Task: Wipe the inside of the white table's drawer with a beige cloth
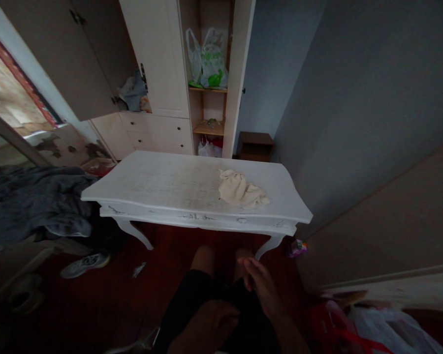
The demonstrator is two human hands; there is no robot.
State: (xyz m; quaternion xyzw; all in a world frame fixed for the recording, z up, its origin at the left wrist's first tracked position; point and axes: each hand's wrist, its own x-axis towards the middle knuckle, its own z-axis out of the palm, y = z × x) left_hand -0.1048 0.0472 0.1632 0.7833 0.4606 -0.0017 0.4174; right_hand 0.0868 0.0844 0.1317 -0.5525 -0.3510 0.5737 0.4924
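Note:
My right hand (260, 282) is raised over my right thigh, fingers stretched out and a little bent, with nothing in it. In deep shadow, my left hand (217, 319) lies low over my lap with its fingers curled in; no object shows in it. Neither hand touches the white table (151, 169) in front of my knees. On the right half of its top lies a crumpled cream cloth (239, 189), apart from both hands. Greyish smudges mark the tabletop left of the cloth.
Behind the table stands a white wardrobe (162, 59) with open doors and plastic bags (212, 61) on a shelf. Dark bedding (33, 201) is at left, above a shoe (85, 265) on the floor. Bags (391, 327) lie at lower right, beside the wall.

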